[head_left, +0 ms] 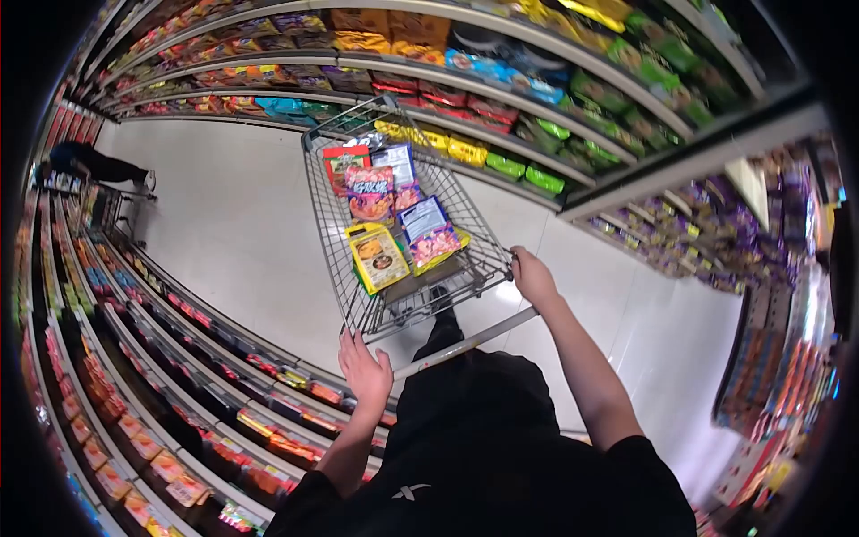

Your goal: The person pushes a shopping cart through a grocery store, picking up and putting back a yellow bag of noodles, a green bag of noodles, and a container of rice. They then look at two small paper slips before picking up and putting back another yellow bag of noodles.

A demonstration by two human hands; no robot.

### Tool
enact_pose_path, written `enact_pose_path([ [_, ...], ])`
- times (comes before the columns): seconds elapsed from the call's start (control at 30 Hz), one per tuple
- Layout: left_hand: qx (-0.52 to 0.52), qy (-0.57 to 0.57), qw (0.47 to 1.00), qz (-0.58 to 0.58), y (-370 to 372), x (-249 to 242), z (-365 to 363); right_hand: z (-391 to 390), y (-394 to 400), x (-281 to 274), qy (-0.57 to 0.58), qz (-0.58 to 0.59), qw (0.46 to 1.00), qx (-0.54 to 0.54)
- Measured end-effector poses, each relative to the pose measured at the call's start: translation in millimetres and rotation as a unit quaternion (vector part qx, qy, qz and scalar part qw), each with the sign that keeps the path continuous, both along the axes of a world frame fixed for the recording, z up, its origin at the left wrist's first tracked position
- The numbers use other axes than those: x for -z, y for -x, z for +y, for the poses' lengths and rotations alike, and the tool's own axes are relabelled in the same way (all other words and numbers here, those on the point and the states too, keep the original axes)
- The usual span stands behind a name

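A wire shopping cart (327, 192) stands in a shop aisle ahead of me, loaded with several flat food packets: a red one (369, 193), a yellow one (379, 258) and a blue-and-white one (428, 231). My left hand (365, 367) rests on the left end of the cart's grey handle bar (465, 345), fingers wrapped loosely over it. My right hand (531, 275) grips the bar's right end near the basket's corner. Both arms are bare below black short sleeves.
Stocked shelves (501, 98) line the aisle on the right and more shelves (179, 394) run along the left. White tiled floor (233, 215) stretches ahead. Another person (94, 166) in dark clothes bends over at the far left end of the aisle.
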State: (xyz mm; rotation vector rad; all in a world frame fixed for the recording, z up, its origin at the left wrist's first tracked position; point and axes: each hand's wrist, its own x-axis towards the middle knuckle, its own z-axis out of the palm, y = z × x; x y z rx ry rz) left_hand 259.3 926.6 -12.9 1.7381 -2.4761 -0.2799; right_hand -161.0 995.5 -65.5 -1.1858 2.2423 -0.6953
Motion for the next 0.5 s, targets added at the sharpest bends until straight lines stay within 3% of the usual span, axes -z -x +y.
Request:
enact_pose_path([
  [0.17,-0.061,-0.035,0.997,-0.018,25,9,-10,-30,13,-23,-0.017,0.024,0.999,0.023],
  [0.3,-0.095,-0.084,0.992,-0.002,52,-1,-23,-64,41,16,0.037,-0.013,0.998,0.048],
  [0.5,-0.168,-0.067,0.983,-0.033,81,22,-37,-149,73,1,0.073,-0.058,0.996,0.002],
])
